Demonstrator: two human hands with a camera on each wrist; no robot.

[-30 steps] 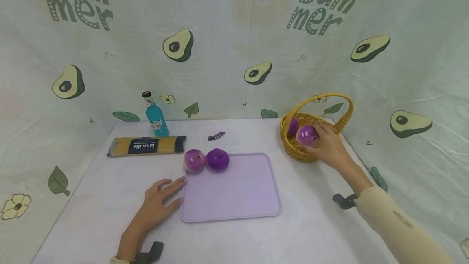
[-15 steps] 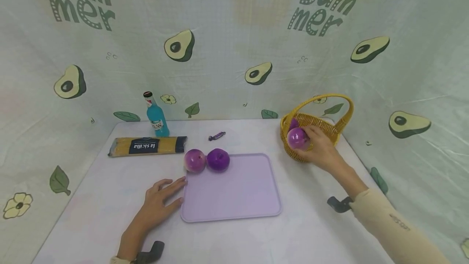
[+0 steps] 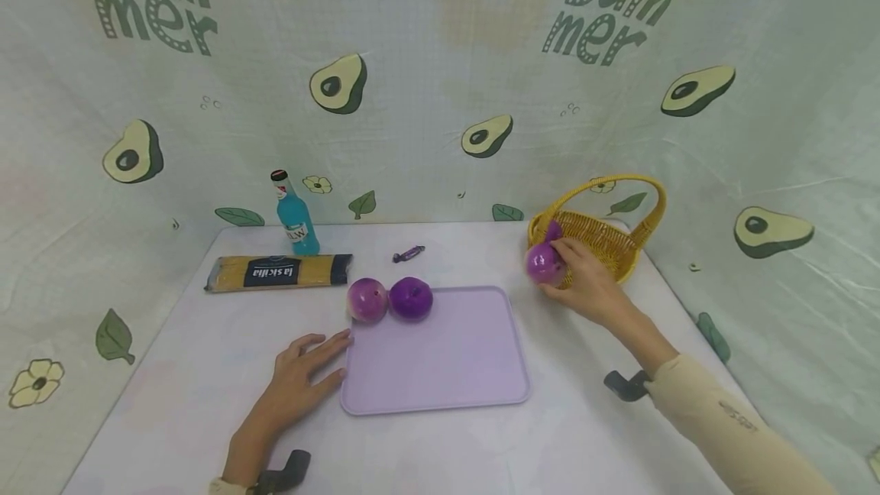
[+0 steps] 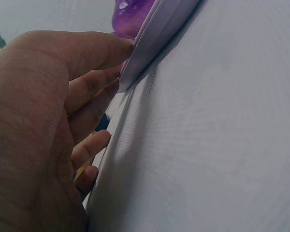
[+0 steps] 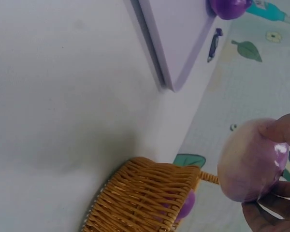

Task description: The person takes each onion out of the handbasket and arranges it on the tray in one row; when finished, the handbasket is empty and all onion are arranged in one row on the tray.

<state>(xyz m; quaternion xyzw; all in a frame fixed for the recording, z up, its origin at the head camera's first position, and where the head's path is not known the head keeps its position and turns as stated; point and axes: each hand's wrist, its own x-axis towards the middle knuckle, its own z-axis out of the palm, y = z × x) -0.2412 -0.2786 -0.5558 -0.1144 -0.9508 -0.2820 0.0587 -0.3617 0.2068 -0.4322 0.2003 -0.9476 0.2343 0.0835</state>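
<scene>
My right hand grips a round, glossy purple-and-cream fruit, perhaps an onion or a plum, above the near left rim of a yellow wicker basket. Inside the basket another purple piece shows in part. With fingers spread, my left hand touches the left edge of a lilac tray. On the tray's far left corner sit a pinkish-purple round fruit and, beside it, a darker purple one.
Behind the tray lies a purple wrapped candy. A yellow pack of pasta lies at the back left, with a blue bottle upright behind it. A printed cloth hangs along the table's far edge.
The right hand has moved left with the round purple-and-cream fruit, from over the basket's middle to its near left rim. My left hand stays at the tray's edge.
</scene>
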